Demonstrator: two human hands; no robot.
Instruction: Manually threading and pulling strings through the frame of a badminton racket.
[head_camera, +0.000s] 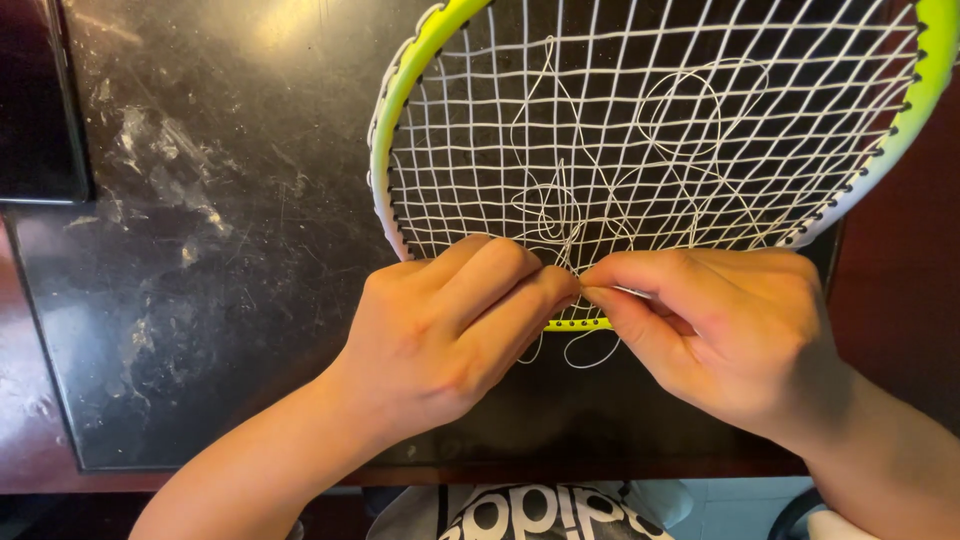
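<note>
Closest in, both hands meet at the near edge of the racket: the left hand (455, 320) has its fingers curled and pressed together against the frame, pinching what looks like the white string (560, 215) at the rim, and the right hand (725, 335) pinches the same thin string between thumb and forefinger, tips almost touching the left hand's. The racket (400, 90), with its lime-yellow and white frame, lies flat on the table with its head pointing away from the person, its near rim tucked under the fingers. As for progress, the grid of mains and crosses looks woven across nearly the whole head, so most of the stringing seems done; what remains, by my reading, is the loose end, since slack string lies in loops and curls over the woven bed and two small loops hang below the rim by the fingers. Beyond that, the dark glossy table top (200, 300) is scuffed and smeared with pale marks, set in a reddish-brown wooden surround (30, 400). Little of the room shows.
</note>
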